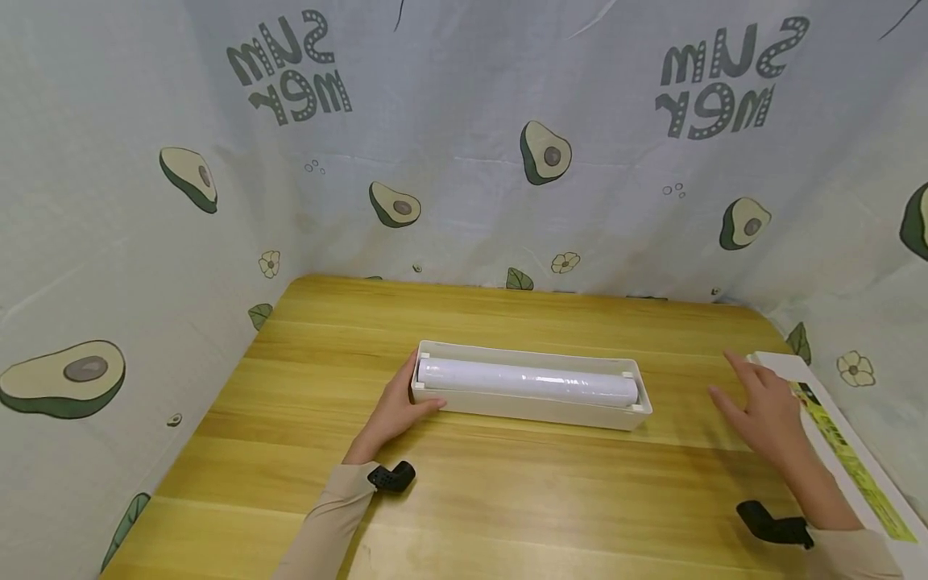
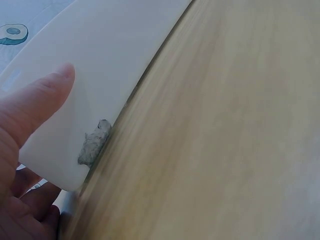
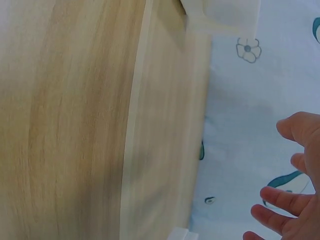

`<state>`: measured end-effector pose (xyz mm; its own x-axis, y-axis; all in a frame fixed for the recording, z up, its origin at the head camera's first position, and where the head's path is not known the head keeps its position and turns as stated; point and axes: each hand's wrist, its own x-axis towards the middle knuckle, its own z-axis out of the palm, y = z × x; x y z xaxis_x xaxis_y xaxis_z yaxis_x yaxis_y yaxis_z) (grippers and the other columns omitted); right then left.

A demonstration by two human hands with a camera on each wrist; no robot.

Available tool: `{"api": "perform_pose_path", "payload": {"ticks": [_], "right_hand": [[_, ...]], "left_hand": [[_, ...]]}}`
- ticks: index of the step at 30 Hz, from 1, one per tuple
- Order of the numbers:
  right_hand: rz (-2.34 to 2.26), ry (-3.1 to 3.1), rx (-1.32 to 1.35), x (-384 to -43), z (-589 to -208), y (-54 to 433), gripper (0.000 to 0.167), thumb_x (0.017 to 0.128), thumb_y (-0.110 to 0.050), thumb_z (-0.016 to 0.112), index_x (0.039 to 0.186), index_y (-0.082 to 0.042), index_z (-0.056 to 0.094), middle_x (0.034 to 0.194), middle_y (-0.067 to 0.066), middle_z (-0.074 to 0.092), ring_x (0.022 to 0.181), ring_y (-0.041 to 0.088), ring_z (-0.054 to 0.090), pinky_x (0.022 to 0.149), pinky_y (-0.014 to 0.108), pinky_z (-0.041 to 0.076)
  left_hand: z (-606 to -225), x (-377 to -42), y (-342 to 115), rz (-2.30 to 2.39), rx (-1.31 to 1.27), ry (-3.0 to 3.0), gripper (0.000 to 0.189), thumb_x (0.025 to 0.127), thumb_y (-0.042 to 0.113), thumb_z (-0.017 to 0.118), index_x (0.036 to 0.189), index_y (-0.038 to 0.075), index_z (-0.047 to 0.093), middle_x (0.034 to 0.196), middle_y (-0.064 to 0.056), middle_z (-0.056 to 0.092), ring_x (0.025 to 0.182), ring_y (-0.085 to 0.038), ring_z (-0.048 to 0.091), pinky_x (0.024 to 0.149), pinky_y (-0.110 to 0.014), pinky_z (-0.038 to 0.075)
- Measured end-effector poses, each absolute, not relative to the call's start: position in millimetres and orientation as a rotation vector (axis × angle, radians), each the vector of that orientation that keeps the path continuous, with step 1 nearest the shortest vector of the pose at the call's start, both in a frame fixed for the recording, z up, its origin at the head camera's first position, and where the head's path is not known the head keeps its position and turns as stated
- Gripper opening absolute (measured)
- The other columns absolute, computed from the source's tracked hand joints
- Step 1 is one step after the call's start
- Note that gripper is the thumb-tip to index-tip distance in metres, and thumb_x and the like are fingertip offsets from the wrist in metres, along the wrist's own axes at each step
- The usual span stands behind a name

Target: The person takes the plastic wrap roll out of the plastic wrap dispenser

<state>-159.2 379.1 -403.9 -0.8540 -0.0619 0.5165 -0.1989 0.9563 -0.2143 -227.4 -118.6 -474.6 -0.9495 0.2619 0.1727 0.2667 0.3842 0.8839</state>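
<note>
White plastic forms the long, narrow box (image 1: pixel 536 408) at the middle of the table (image 1: pixel 522 507), its length running roughly from 9 to 3 o'clock in the head view. Inside lies a white roll (image 1: pixel 528 381) in glossy film. Low on the box's outer wall, the left wrist view shows a grey, crumpled-looking patch (image 2: pixel 95 142).

At the box's 9 o'clock end, the left hand (image 1: pixel 399 407) grips it: the thumb lies flat along the near wall, the other fingers wrapping the end. Its forearm comes up from 7 o'clock.

Off at 3 o'clock, well apart from the box, the right hand (image 1: pixel 768 411) holds nothing; its fingers are spread and relaxed, the thumb standing wide of them, the fingertips aimed towards 11 o'clock. Its forearm enters from 5 o'clock. Just beyond it is a white carton (image 1: pixel 783 366) with a yellow-green label (image 1: pixel 863 475); whether the hand touches this, I cannot tell.

Beige sleeves (image 1: pixel 329 515) cover both forearms. Avocado-printed cloth (image 1: pixel 464 177) hangs at 12 o'clock and down both sides.
</note>
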Motion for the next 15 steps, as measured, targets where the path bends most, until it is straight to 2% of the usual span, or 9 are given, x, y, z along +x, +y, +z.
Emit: {"api": "perform_pose_path", "payload": {"ticks": [15], "right_hand": [[0.391, -2.597, 0.203, -163.3, -406.2, 375.1, 0.056, 0.092, -0.021, 0.059, 0.138, 0.002, 0.039, 0.111, 0.04, 0.048, 0.092, 0.056, 0.044, 0.071, 0.067, 0.033]], "left_hand": [[-474.4, -227.7, -118.4, -1.67, -0.491, -2.614, 0.099, 0.075, 0.024, 0.079, 0.151, 0.013, 0.017, 0.146, -0.015, 0.04, 0.136, -0.032, 0.037, 0.113, -0.05, 0.029]]}}
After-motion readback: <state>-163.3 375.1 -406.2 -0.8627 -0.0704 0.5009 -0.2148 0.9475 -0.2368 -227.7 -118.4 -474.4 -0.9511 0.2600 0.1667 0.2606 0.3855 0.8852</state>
